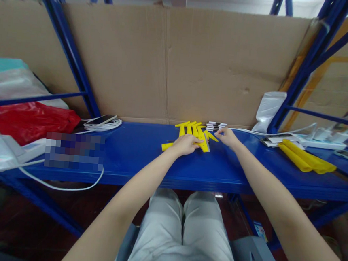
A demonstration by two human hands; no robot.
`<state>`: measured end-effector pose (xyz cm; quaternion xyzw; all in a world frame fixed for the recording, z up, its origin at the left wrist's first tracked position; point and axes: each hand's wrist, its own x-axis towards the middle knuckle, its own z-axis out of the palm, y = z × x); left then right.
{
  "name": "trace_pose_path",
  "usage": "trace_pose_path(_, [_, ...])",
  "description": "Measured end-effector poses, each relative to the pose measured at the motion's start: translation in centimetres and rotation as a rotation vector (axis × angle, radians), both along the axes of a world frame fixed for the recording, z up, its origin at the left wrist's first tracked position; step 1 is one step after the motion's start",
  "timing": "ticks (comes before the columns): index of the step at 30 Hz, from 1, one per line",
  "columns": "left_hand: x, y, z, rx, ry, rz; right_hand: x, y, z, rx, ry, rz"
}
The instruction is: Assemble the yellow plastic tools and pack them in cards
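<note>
My left hand (187, 144) is closed round a yellow scraper (205, 144) with a greyish strip along its edge, just above the blue tabletop. Behind that hand several more yellow T-shaped scrapers (189, 126) lie side by side. Another yellow piece (167, 147) pokes out to the left of my left wrist. My right hand (226, 137) is beside the small stack of white pieces with black bands (216, 126); its fingers are pinched together, and what they hold, if anything, is too small to make out.
A cardboard sheet (122, 57) stands behind the blue table (135, 151). Rolled yellow sleeves (305, 156) and a power strip (319, 142) are at right. At left lie a phone (102, 119), coiled white cable (113, 124) and a red plastic bag (35, 118). Blue posts flank both sides.
</note>
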<state>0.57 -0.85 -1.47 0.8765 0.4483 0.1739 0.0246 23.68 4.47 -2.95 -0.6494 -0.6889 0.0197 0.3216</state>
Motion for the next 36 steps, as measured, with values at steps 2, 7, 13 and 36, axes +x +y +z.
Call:
trace_pose_path(2, [0.3,0.2,0.4,0.010,0.008,-0.004,-0.9,0.0,0.9,0.046,0.103,0.118])
trace_pose_path(7, [1.4,0.7,2.0,0.055,0.016,-0.047,-3.0,0.0,3.0,0.092,0.200,0.241])
trace_pose_path(13, [2.1,1.2,2.3,0.106,0.028,-0.039,-3.1,0.7,3.5,0.008,0.246,0.245])
trace_pose_path(36, [1.2,0.7,0.5,0.095,-0.133,0.029,-3.8,-0.6,0.5,-0.220,0.913,0.331])
